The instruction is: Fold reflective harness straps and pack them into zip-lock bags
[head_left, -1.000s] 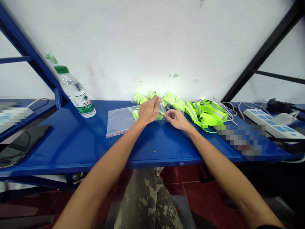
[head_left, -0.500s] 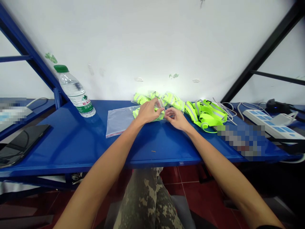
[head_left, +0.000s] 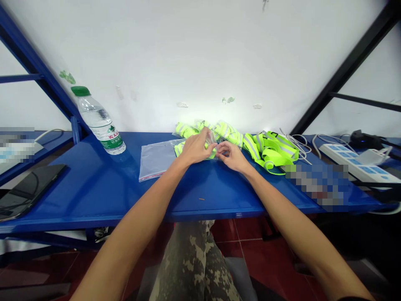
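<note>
Clear plastic bag (head_left: 212, 139), small, held between both hands just above the blue steel shelf (head_left: 94, 196), its upper edge catching the light. Left hand (head_left: 196, 148) closed on the bag's left side, fingers curled over. Right hand (head_left: 232, 157) pinched its right edge between thumb and fingertips. Neon-yellow reflective vest (head_left: 181, 149) bunched directly beneath the hands, partly hidden by them; could not tell whether any of it sat inside the bag. Larger flat zip bag (head_left: 158, 159) lay just left, touching that vest. More reflective vests (head_left: 228, 133) piled behind the hands, against the white wall (head_left: 200, 54). Loose vest (head_left: 271, 151) with grey bands lay to the right, beside tangled white cables (head_left: 296, 144). Further right, a power strip (head_left: 359, 167). Further left, an upright water bottle (head_left: 102, 123) and a dark phone (head_left: 28, 190) near the shelf's left end. Camouflage trousers (head_left: 191, 263) showed below the shelf's front edge, above red floor tiles (head_left: 269, 259).
</note>
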Demonstrator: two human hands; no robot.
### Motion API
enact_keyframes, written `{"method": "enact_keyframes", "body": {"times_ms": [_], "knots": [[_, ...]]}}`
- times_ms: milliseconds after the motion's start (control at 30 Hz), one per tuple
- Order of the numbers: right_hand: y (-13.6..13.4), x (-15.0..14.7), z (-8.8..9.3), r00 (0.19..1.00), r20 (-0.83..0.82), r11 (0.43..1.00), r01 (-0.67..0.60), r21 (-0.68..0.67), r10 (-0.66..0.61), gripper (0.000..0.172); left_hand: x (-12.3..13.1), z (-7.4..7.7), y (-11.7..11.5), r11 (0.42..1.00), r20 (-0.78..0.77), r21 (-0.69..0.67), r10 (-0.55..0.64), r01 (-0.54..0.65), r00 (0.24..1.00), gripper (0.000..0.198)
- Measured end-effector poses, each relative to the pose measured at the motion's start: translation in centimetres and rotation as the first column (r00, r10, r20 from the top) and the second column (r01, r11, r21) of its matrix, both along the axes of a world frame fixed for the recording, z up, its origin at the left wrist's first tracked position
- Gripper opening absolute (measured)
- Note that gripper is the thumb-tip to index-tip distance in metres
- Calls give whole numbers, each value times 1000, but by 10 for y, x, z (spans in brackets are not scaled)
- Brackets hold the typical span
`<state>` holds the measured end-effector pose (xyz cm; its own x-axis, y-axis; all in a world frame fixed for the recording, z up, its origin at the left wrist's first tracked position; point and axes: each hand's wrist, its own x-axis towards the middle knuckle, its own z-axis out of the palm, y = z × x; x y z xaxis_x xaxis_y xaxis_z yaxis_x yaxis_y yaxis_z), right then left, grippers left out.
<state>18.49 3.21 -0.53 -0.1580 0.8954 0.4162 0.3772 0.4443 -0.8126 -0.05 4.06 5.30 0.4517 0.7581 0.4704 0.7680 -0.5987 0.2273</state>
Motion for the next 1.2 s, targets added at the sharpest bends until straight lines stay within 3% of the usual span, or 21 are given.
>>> {"method": "enact_keyframes", "body": {"times_ms": [133, 367, 533, 867, 1200], "knots": [[1, -1, -1, 1000, -16, 1000, 0, -7, 0, 22, -1, 0, 1, 1000, -12, -26, -12, 11, 1000, 48], [0, -2, -1, 1000, 3, 1000, -12, -4, 12, 25, -1, 1, 1, 998, 33, -42, -41, 42, 999, 42], [-5, -4, 4, 1000, -16, 999, -2, 51, 3, 28, 1, 1, 0, 999, 36, -32, 2, -1, 999, 37], [-7, -6, 9, 991, -1, 988, 133, 76, -134, 21, 1, 1, 3, 996, 83, -84, 14, -7, 996, 35], [-7, -5, 10, 993, 48, 978, 97, 184, -107, 23, 0, 4, 5, 991, 128, -129, -20, 36, 992, 23]]}}
